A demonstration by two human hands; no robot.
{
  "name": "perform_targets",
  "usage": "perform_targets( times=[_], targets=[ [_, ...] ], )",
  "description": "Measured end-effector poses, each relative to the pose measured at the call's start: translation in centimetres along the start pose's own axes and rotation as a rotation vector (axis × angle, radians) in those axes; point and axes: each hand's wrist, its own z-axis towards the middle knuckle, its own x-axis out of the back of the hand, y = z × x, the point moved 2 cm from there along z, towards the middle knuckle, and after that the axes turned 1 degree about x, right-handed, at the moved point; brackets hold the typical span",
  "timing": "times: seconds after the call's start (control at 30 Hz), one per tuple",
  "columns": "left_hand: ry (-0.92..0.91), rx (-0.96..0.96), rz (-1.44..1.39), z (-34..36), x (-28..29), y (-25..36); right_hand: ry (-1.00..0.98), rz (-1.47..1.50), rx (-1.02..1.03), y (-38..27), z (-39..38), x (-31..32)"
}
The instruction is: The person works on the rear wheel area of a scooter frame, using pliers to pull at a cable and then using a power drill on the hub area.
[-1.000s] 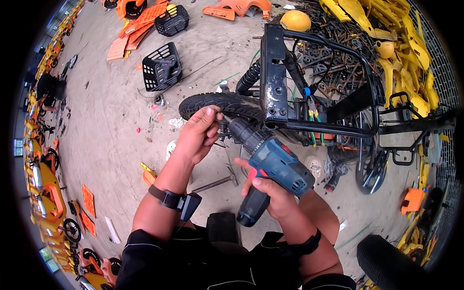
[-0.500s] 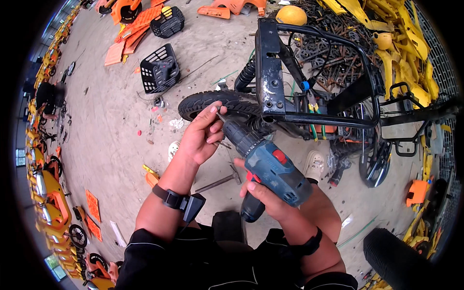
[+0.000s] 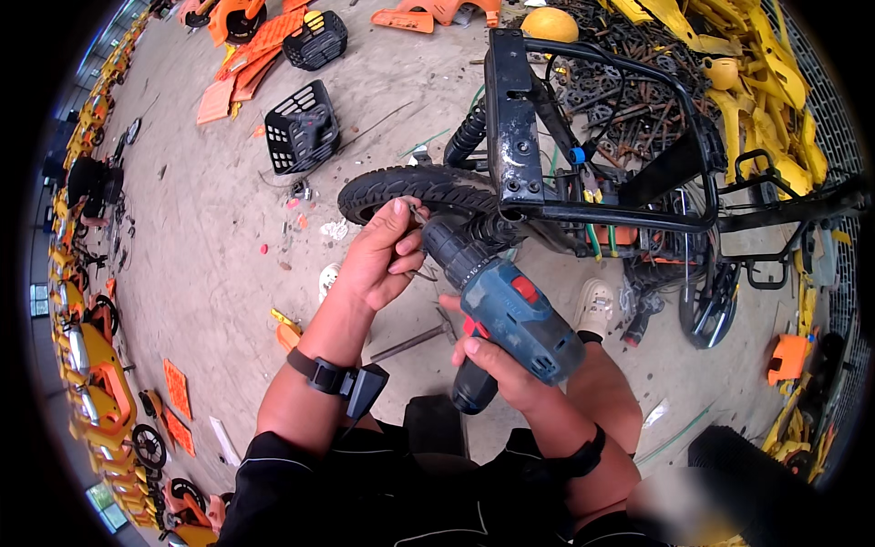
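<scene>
- The right hand [image 3: 506, 365] is gripping the blue and black power drill [image 3: 515, 314] by its handle; its fingers are wrapping round the grip near the red trigger, with the thumb lying along the near side.
- The drill is hanging above the floor [image 3: 228, 255] in front of the person's lap; its chuck [image 3: 448, 244] is pointing up and leftward, toward the left hand [image 3: 383, 255].
- The left hand is hovering at the drill's front end; its thumb and forefinger are curling close together beside the tip, the other fingers bending loosely; whether they are pinching the bit or some small piece, I cannot tell.
- Just beyond the left hand, a black tyre [image 3: 369, 194] is lying behind the fingertips; to its right a black metal frame [image 3: 516, 137] is standing.
- A T-shaped tool [image 3: 408, 342] is lying on the floor between the forearms; farther off, a black basket [image 3: 284, 146] is resting there too; at upper right, dark metal parts [image 3: 629, 91] are lying heaped beside yellow panels [image 3: 766, 91].
</scene>
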Motion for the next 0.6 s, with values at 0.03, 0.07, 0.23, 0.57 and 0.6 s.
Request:
perform_targets(
  times=[0.03, 0.07, 0.23, 0.57, 0.6],
  targets=[
    [0.006, -0.004, 0.005, -0.13, -0.06, 0.02, -0.010, -0.014, -0.005, -0.08, -0.06, -0.07],
    [0.005, -0.004, -0.002, -0.22, -0.03, 0.02, -0.010, -0.006, -0.007, 0.04, -0.09, -0.09],
    [-0.015, -0.015, 0.022, -0.40, 0.08, 0.01, -0.015, 0.024, -0.002, 0.44, -0.15, 0.05],
    [-0.031, -0.012, 0.027, -0.46, 0.32, -0.41, -0.021, 0.018, 0.012, 0.13, -0.36, 0.24],
    [-0.030, -0.012, 0.029, -0.45, 0.20, -0.47, -0.019, 0.017, 0.011, 0.13, -0.41, 0.26]
  ],
)
